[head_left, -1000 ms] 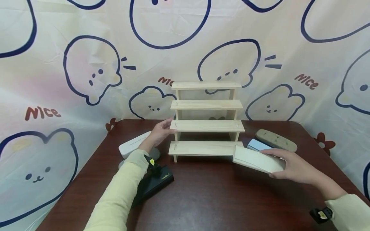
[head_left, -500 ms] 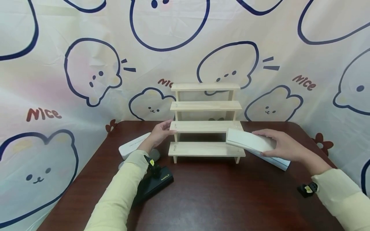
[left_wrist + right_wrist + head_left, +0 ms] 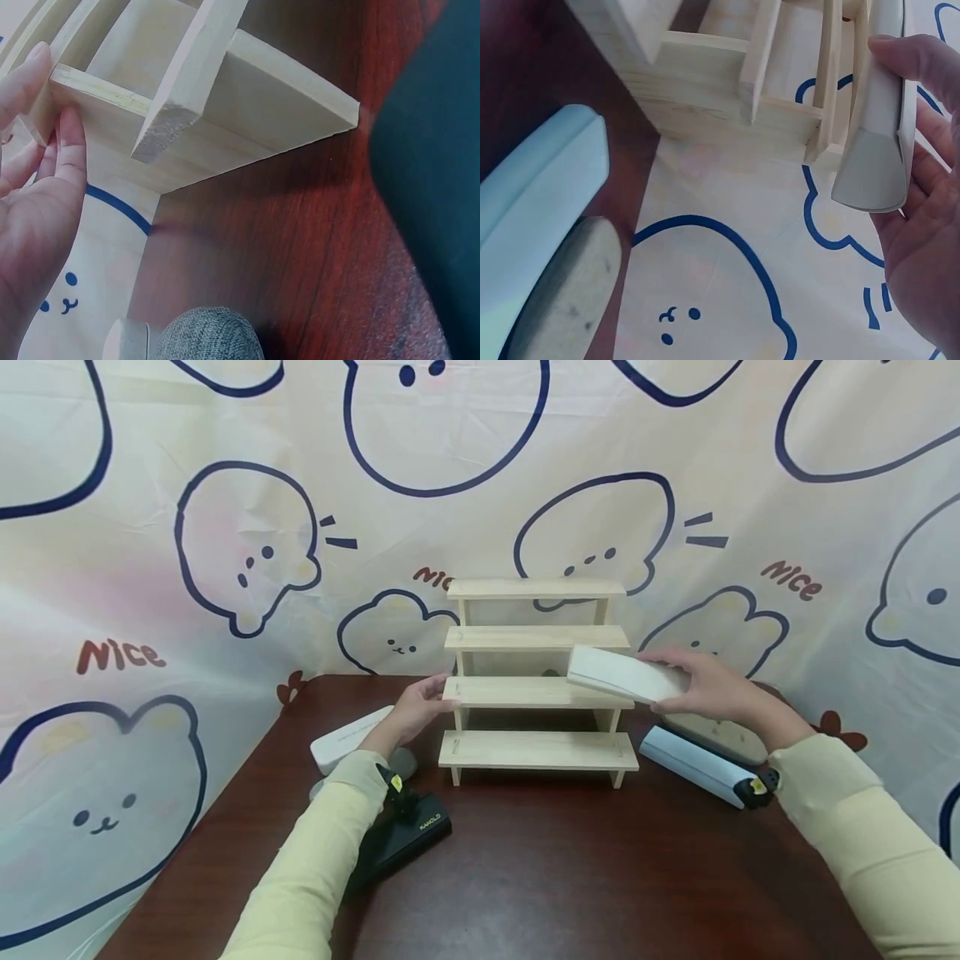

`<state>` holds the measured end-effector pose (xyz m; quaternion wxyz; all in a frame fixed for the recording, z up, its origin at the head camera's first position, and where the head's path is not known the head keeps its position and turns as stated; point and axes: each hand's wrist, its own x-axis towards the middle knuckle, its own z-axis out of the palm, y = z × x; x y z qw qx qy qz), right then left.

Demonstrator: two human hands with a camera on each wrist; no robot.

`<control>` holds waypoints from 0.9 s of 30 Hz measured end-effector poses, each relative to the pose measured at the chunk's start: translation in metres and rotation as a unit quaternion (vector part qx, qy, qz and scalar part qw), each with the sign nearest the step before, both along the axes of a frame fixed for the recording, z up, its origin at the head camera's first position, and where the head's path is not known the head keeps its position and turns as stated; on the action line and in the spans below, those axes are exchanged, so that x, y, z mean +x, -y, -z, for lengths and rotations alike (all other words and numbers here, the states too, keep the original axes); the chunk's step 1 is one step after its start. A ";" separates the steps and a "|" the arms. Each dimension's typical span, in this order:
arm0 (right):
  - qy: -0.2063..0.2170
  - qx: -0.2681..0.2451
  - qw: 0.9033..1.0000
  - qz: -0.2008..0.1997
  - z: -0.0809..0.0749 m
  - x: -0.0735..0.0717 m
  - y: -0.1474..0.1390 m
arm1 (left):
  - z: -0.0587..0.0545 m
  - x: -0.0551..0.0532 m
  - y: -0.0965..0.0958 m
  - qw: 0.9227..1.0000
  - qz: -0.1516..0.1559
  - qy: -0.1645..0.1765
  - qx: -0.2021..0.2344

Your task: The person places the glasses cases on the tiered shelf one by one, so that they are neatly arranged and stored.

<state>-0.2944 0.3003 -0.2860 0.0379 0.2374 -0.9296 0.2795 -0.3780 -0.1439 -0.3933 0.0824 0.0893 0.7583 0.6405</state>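
Note:
A pale wooden four-tier step shelf point(image 3: 536, 692) stands towards the back of the table. My left hand point(image 3: 412, 710) is at its left side and pinches the end of the second tier from the bottom, thumb on one side and fingers on the other, as the left wrist view point(image 3: 45, 180) shows. My right hand point(image 3: 712, 689) grips a white glasses case point(image 3: 622, 674) by its right end. The case is raised, and its free end overlaps the right part of the second and third tiers in the head view. In the right wrist view the case point(image 3: 877, 142) looks closed.
At right lie a light blue glasses case point(image 3: 693, 766) and a patterned beige-green case point(image 3: 723, 737). Left of the shelf are a white case point(image 3: 348, 739), a grey rounded case point(image 3: 403, 763) and a black case point(image 3: 420, 828), partly behind my left arm. A printed cloth hangs behind.
My right hand has lifted the white glasses case up and leftwards, from beside the lowest tier to the height of the middle tiers. The left hand has stayed on the shelf.

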 end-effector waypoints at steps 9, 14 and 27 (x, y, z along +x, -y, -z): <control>0.024 -0.061 0.998 0.003 -0.012 -0.027 0.016 | -0.002 0.003 0.000 1.000 -0.002 -0.003 -0.011; -0.012 -0.039 0.999 -0.001 -0.017 -0.041 0.020 | -0.004 0.004 0.000 1.000 0.001 -0.002 -0.014; -0.028 -0.001 1.000 0.004 -0.031 -0.070 0.032 | -0.004 0.006 0.000 1.000 -0.007 0.002 -0.025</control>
